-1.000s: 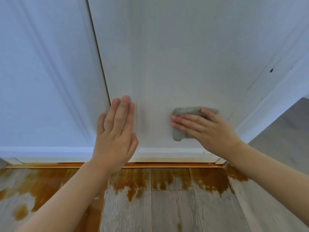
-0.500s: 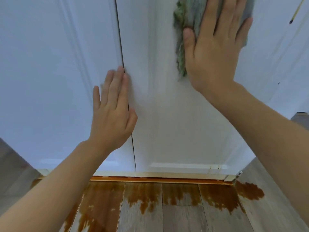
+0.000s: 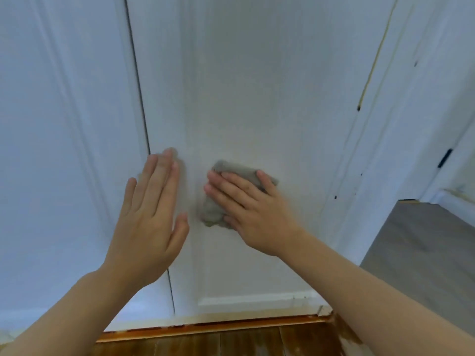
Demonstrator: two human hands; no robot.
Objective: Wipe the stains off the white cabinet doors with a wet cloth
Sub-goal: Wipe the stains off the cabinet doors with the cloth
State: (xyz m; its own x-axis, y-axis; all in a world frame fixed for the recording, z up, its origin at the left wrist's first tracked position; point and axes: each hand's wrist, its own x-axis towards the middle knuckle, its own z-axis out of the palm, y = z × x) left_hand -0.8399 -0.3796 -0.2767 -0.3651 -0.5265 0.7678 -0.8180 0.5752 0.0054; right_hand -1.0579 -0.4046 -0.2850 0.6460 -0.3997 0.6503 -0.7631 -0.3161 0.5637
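Head view looks down along two white cabinet doors, a dark vertical seam (image 3: 144, 119) running between them. On the right door (image 3: 257, 98), the right hand (image 3: 252, 214) lies flat with straight, spread fingers, pressing a folded grey cloth (image 3: 213, 209) against the panel in its lower half; its grip is open, nothing curled round the cloth, which shows above the fingers and below the fingertips. Just to the left, the left hand (image 3: 151, 214) is also open, fingers straight and together, laid against the doors across the seam, its fingertips on the right door and holding nothing. The left door (image 3: 51, 150) fills the left side. Small dark specks (image 3: 358, 107) and a thin yellowish line mark the frame to the right. Below the doors runs an orange-stained strip of wooden floor (image 3: 205, 340), and grey flooring (image 3: 424, 253) shows at the right.
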